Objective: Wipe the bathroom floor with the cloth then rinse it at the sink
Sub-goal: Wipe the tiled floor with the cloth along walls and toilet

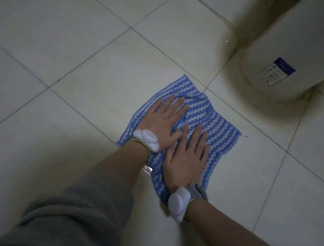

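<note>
Blue-and-white zigzag cloth (214,119) lies spread flat on the pale tiled floor (64,53), just beside the toilet base (291,42), with one corner reaching toward a grout joint near it. Left hand (163,120) presses on the far half of the cloth, palm down and fingers straight, gripping nothing. Right hand (185,159) lies just beside it on the near half, likewise flat with fingers extended; its fingertips touch or slightly overlap the left hand's thumb side. Neither hand pinches or bunches the fabric, and contact is by pressure alone. Each wrist carries a white band (147,140). A grey sleeve (68,230) is pushed up the left forearm. A printed label (277,71) shows on the toilet base. Lighting is dim and the tiles near the base lie in shadow, so I cannot tell whether the floor there is wet or soiled. Assessment: the wiping step is in hand; rinsing is not yet begun, and no sink is in view. The next move calls for even downward pressure while both palms slide the cloth across the tiles, keeping it flat so that it does not fold under. Once the floor is covered, the fingers will need to gather the cloth for carrying to the sink.
</note>
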A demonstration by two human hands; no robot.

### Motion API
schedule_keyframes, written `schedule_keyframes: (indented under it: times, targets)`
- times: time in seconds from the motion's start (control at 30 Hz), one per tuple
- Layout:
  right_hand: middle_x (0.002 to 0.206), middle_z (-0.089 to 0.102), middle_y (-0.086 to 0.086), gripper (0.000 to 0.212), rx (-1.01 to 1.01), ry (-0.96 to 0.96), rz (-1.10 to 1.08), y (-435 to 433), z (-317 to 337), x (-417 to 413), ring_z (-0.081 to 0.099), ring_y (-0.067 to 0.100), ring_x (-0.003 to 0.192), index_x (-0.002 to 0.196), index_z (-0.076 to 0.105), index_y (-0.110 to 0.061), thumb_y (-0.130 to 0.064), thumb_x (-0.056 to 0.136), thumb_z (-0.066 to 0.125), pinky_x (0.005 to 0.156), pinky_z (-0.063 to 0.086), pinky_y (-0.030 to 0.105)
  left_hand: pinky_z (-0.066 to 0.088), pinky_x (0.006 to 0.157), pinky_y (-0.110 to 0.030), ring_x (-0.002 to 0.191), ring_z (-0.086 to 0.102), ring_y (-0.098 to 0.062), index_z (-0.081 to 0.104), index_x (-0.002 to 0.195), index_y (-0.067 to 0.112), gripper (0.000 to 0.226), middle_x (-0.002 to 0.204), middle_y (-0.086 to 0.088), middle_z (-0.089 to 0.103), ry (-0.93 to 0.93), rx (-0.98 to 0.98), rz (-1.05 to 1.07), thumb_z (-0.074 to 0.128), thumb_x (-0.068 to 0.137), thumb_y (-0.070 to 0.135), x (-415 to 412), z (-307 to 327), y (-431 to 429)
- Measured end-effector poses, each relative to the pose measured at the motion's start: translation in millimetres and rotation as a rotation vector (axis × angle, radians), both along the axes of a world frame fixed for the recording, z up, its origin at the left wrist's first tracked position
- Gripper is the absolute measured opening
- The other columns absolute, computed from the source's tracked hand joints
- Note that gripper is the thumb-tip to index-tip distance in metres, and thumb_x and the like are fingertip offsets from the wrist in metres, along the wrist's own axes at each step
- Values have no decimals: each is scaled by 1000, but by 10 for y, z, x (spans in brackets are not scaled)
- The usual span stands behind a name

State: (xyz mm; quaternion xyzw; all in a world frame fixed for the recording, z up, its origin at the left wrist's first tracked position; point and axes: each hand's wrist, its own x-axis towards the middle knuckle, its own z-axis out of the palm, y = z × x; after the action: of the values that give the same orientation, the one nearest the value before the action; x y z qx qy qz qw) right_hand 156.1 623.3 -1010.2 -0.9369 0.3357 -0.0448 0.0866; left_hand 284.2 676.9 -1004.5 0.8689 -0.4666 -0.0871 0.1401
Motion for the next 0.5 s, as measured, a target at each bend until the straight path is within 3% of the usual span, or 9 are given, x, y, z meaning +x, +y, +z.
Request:
schedule_keyframes:
  times: [0.17,0.3,0.5]
  targets:
    - [164,19,11,66,39,3,215,385,32,415,19,33,151,156,28,-20,-54,99,24,120,8,46,0,123,-39,154,-4,-18,11,159,25,65,167,5,4,-1,36,248,20,100,51,231,11,1074]
    - [167,5,4,70,111,35,539,950,111,658,2,27,154,158,18,-26,-61,98,12,123,-2,41,0,123,-38,154,-4,-17,10,159,26,63,167,5,5,-44,56,500,21,102,49,137,13,2040]
    - [167,5,7,72,91,45,792,1617,118,719,2,28,154,159,16,-24,-63,99,15,123,2,46,-2,124,-33,153,9,-21,22,157,22,61,165,0,16,-44,58,779,29,101,44,-286,59,2800]
